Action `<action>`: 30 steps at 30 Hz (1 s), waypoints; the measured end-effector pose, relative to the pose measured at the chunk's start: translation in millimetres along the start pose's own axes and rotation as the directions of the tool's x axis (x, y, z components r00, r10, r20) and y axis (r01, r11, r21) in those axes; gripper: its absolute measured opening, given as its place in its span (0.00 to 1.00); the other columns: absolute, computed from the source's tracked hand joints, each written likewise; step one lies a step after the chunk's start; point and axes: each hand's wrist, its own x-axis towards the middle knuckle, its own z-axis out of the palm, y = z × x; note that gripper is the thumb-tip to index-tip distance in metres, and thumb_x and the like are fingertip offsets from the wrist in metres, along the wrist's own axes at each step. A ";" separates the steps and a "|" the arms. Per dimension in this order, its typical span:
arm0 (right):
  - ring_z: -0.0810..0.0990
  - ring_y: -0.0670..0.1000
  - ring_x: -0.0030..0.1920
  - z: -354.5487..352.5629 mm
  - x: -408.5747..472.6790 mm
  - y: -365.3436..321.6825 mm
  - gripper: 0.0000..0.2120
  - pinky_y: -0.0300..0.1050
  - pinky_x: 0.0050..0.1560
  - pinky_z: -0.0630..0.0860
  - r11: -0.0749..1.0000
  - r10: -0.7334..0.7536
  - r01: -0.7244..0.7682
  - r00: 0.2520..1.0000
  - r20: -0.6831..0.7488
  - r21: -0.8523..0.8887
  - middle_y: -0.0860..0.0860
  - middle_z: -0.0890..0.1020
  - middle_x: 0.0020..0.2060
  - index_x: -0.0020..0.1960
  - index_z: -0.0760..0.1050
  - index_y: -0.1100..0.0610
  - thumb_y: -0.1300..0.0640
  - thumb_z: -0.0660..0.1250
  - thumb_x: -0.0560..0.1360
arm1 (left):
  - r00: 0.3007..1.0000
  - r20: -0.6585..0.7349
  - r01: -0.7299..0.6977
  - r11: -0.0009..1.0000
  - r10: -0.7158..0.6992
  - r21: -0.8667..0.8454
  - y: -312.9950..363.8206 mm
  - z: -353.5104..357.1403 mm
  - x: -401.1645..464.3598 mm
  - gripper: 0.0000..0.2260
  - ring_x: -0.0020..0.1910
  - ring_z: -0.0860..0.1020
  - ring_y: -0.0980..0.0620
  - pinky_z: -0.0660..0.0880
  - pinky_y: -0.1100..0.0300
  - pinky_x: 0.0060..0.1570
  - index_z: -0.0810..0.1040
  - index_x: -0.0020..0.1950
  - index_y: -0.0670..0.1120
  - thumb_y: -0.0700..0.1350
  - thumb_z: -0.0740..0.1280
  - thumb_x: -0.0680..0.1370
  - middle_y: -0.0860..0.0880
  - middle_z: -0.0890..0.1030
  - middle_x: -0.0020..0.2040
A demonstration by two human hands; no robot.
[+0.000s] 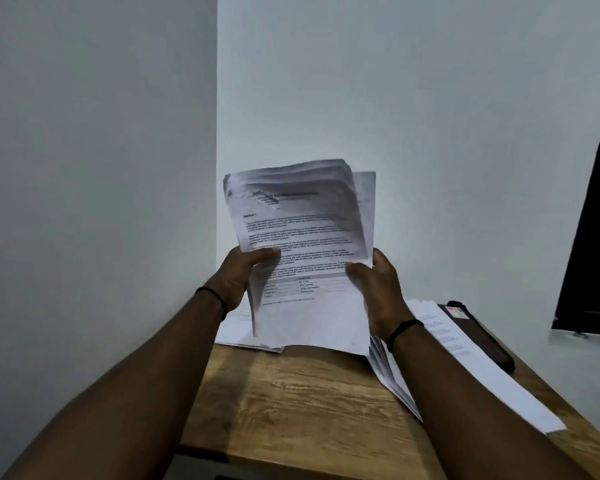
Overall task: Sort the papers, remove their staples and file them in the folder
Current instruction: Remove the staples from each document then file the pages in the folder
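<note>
Now both hands hold one bundle of papers upright, above the table.

The bundle of papers [302, 237] stands between the two hands, its long axis nearly vertical, with the printed side toward the person. The left hand [238, 277] pinches the left edge with the thumb in front, and the right hand [374, 289] grips the right edge in the same way; both are equally near. Under the left hand lies a flat stack [236, 336] on the wooden table [291, 403], and below the right hand a second, fanned stack [465, 368] runs toward the person. The dark folder [478, 329], as it seems, lies beyond the right wrist, so the right hand is judged nearer to it.
</note>
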 end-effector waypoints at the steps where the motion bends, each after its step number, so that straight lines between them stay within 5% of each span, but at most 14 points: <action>1: 0.82 0.62 0.58 -1.5 -8.0 13.7 0.17 0.59 0.61 0.79 1.000 0.006 -0.006 1.000 0.004 -0.009 0.56 0.85 0.54 0.59 0.79 0.57 0.60 0.71 0.70 | 1.000 -0.007 -0.007 1.000 0.007 0.013 -11.2 -0.5 -4.7 0.22 0.57 0.83 0.45 0.78 0.53 0.58 0.80 0.63 0.42 0.41 0.76 0.70 0.44 0.84 0.58; 8: 0.82 0.51 0.59 -13.2 -46.5 91.3 0.26 0.58 0.61 0.79 0.982 0.115 -0.112 0.993 0.012 -0.150 0.48 0.84 0.58 0.66 0.76 0.49 0.45 0.74 0.70 | 0.993 -0.027 0.121 0.987 -0.119 0.106 -79.3 -9.6 -31.1 0.23 0.57 0.83 0.47 0.76 0.50 0.63 0.81 0.63 0.43 0.47 0.78 0.70 0.47 0.84 0.57; 13: 0.81 0.49 0.53 17.1 -24.9 84.9 0.11 0.49 0.54 0.79 0.964 0.137 -0.151 0.987 -0.080 -0.218 0.49 0.82 0.54 0.60 0.73 0.54 0.57 0.69 0.79 | 0.981 -0.175 0.111 0.980 -0.082 0.162 -66.7 -22.4 -17.6 0.09 0.47 0.85 0.53 0.80 0.63 0.45 0.82 0.55 0.44 0.39 0.73 0.75 0.48 0.86 0.51; 16: 0.80 0.49 0.49 45.3 -17.6 89.3 0.07 0.45 0.48 0.77 0.922 0.195 -0.214 0.977 -0.091 -0.322 0.51 0.81 0.52 0.57 0.70 0.56 0.58 0.64 0.80 | 0.957 -0.274 0.172 0.951 -0.100 0.255 -56.5 -52.7 -10.5 0.07 0.43 0.85 0.48 0.80 0.61 0.41 0.81 0.50 0.39 0.38 0.75 0.74 0.44 0.85 0.47; 19: 0.80 0.52 0.50 73.1 -17.6 107.2 0.13 0.47 0.51 0.78 0.847 0.299 -0.279 0.954 -0.028 -0.453 0.54 0.81 0.58 0.63 0.70 0.58 0.56 0.62 0.80 | 0.910 -0.398 0.302 0.838 -0.113 0.454 -56.2 -82.9 -8.2 0.06 0.38 0.79 0.48 0.75 0.62 0.35 0.78 0.42 0.41 0.40 0.73 0.76 0.44 0.82 0.41; 21: 0.80 0.55 0.53 88.0 -19.0 114.7 0.17 0.45 0.50 0.74 0.697 0.346 -0.232 0.938 0.034 -0.678 0.55 0.80 0.60 0.66 0.67 0.60 0.52 0.60 0.81 | 0.889 -0.441 0.391 0.705 -0.124 0.592 -60.6 -102.5 -6.3 0.09 0.39 0.77 0.48 0.71 0.60 0.35 0.75 0.40 0.43 0.44 0.72 0.76 0.46 0.79 0.39; 23: 0.79 0.57 0.60 92.7 -18.5 118.2 0.23 0.45 0.52 0.72 0.490 0.367 -0.149 0.929 0.048 -0.859 0.56 0.78 0.63 0.68 0.66 0.61 0.45 0.60 0.82 | 0.867 -0.479 0.486 0.449 -0.138 0.750 -67.5 -114.4 -4.1 0.14 0.45 0.78 0.45 0.73 0.57 0.40 0.75 0.45 0.43 0.52 0.72 0.73 0.45 0.79 0.45; 26: 0.78 0.57 0.61 89.4 -10.6 119.9 0.23 0.47 0.54 0.74 0.386 0.350 -0.095 0.936 0.050 -0.917 0.56 0.78 0.63 0.67 0.68 0.60 0.45 0.60 0.81 | 0.846 -0.532 0.532 0.033 -0.008 0.846 -84.5 -113.9 -4.0 0.26 0.59 0.74 0.40 0.72 0.51 0.56 0.72 0.61 0.43 0.59 0.72 0.71 0.40 0.74 0.60; 28: 0.79 0.57 0.57 80.1 -5.5 115.6 0.17 0.45 0.47 0.72 0.386 0.298 -0.037 0.951 0.087 -0.922 0.56 0.79 0.58 0.62 0.71 0.59 0.48 0.60 0.80 | 0.877 -0.470 0.472 0.009 0.097 0.882 -91.9 -96.0 -1.8 0.23 0.60 0.73 0.40 0.70 0.51 0.58 0.73 0.62 0.45 0.57 0.71 0.73 0.41 0.74 0.60; 30: 0.79 0.57 0.53 66.8 -3.5 109.9 0.11 0.45 0.44 0.69 0.418 0.199 -0.003 0.976 0.088 -0.909 0.55 0.81 0.53 0.56 0.73 0.59 0.52 0.60 0.80 | 0.901 -0.411 0.395 0.127 0.139 0.910 -94.1 -70.4 4.0 0.16 0.58 0.76 0.41 0.71 0.53 0.56 0.78 0.56 0.47 0.54 0.71 0.74 0.44 0.77 0.56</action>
